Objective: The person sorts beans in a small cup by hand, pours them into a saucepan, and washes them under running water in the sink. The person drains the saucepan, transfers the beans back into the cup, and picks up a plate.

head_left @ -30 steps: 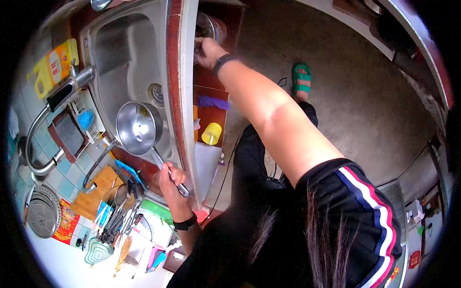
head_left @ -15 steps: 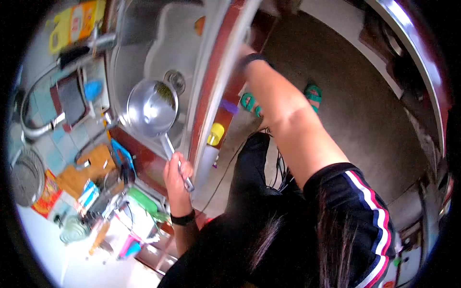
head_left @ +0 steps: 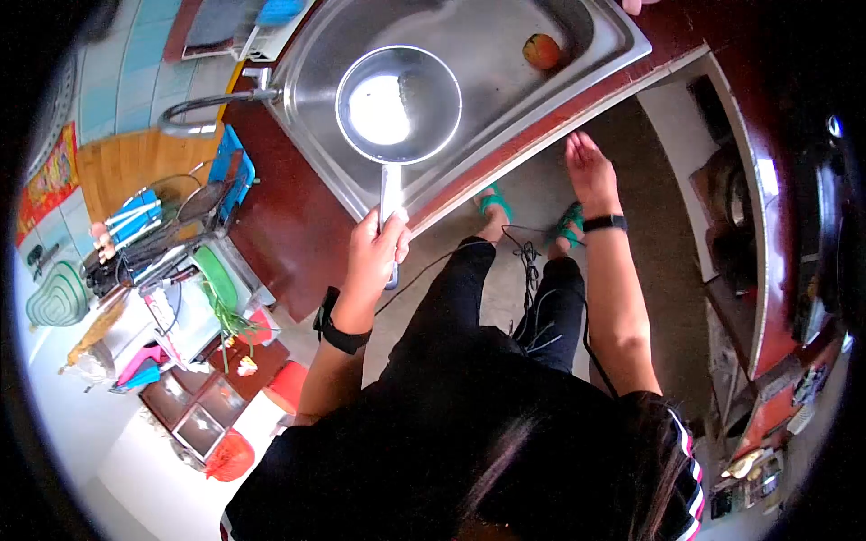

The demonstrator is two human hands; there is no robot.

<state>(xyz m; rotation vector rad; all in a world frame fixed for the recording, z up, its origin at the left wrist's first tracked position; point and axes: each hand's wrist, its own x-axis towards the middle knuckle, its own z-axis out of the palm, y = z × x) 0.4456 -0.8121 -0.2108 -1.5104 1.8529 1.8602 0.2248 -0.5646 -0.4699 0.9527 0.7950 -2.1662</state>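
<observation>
Silver-grey and open side up, the round pan (head_left: 399, 104) is over the sink (head_left: 492, 50), its handle (head_left: 391, 185) pointing back at the person. The left hand (head_left: 374, 243) has its grip closed about that handle. From where I'm standing, the right hand (head_left: 593, 176) has a loosely open grip, fingers extended, holding nothing, just past the sink's front edge. A reddish, roundish fruit (head_left: 541, 51) lies in the sink; leftward, a curved faucet (head_left: 207, 108) and a blue rack (head_left: 236, 171) flank the dark red tabletop (head_left: 293, 248)
</observation>
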